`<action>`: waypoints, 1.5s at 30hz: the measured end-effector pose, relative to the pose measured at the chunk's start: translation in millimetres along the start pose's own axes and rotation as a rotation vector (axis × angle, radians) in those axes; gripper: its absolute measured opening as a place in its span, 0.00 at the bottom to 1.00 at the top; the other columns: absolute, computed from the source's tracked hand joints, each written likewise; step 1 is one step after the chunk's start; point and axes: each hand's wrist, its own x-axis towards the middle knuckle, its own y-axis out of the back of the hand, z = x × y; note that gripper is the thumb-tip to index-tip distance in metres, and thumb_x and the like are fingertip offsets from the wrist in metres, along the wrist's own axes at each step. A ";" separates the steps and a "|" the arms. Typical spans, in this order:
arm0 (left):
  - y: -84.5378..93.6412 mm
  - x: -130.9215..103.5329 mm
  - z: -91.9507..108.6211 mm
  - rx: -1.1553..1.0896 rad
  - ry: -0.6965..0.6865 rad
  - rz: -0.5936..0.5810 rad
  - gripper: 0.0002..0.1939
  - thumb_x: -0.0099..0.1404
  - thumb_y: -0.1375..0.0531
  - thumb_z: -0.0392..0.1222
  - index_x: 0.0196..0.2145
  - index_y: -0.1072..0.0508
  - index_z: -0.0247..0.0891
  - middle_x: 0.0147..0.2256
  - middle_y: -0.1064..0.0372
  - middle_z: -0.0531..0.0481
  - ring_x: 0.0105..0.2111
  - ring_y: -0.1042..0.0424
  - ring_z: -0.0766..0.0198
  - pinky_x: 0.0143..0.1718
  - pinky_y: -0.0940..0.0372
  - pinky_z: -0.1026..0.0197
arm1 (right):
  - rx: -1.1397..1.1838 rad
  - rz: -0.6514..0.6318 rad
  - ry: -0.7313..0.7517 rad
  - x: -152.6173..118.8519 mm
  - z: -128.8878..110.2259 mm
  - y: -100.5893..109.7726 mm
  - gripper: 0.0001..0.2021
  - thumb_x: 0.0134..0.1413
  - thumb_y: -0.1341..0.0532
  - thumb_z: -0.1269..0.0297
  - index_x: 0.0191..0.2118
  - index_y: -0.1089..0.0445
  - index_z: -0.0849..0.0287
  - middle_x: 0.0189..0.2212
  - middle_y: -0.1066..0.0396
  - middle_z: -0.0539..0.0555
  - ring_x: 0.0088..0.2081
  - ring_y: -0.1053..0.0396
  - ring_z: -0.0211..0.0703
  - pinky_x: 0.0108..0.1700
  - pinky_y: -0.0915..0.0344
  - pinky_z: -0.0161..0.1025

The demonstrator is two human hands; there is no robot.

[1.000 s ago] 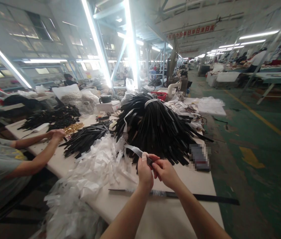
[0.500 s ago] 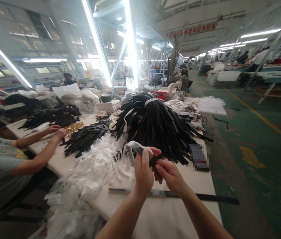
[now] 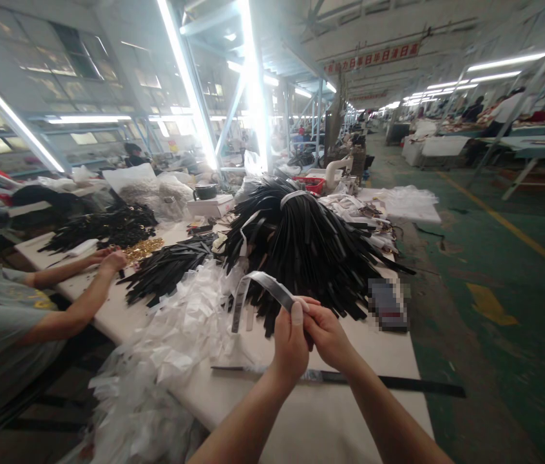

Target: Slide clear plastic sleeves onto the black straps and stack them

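Observation:
My left hand [image 3: 292, 338] is closed on a black strap [image 3: 272, 288] with a pale, shiny wrapping along it. The strap arches away to the left and its free end hangs down over the table. My right hand [image 3: 328, 332] meets the left and pinches the same strap, whose end is hidden among my fingers. Below my wrists a long black strap [image 3: 417, 385] lies across the table, partly wrapped in clear film. A big tied bundle of black straps [image 3: 301, 245] stands just beyond my hands.
White plastic strips [image 3: 176, 328] heap on the table [image 3: 330, 425] and spill over its left edge. A phone-like object [image 3: 387, 306], blurred out, lies to the right. At left a co-worker's hands [image 3: 111, 259] work near gold-coloured pieces [image 3: 144, 248] and a smaller strap pile [image 3: 171, 267].
My hands have come together, the right one closing up to the left. The strap now reaches out further to the left in a longer arch.

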 end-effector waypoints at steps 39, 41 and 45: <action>-5.5 36.4 -49.1 -0.430 0.376 0.230 0.19 0.66 0.43 0.56 0.43 0.30 0.37 0.36 0.23 0.41 0.35 0.22 0.52 0.36 0.30 0.53 | -0.449 0.155 -0.082 3.3 15.6 15.5 0.19 0.64 0.44 0.60 0.22 0.31 0.59 0.16 0.35 0.49 0.20 0.39 0.38 0.25 0.46 0.35; -5.4 43.9 -50.6 -0.461 0.390 0.308 0.17 0.67 0.45 0.54 0.43 0.32 0.37 0.36 0.23 0.41 0.34 0.21 0.52 0.37 0.30 0.52 | -0.479 0.152 -0.098 4.7 18.6 14.9 0.18 0.63 0.43 0.61 0.22 0.31 0.59 0.15 0.36 0.48 0.20 0.39 0.38 0.25 0.47 0.36; -15.6 24.2 -70.5 -0.273 0.214 0.324 0.12 0.66 0.41 0.50 0.37 0.31 0.38 0.32 0.25 0.47 0.32 0.24 0.60 0.37 0.32 0.59 | -0.507 0.198 -0.074 8.8 17.4 13.8 0.17 0.61 0.43 0.62 0.21 0.32 0.59 0.18 0.33 0.51 0.23 0.37 0.40 0.27 0.46 0.36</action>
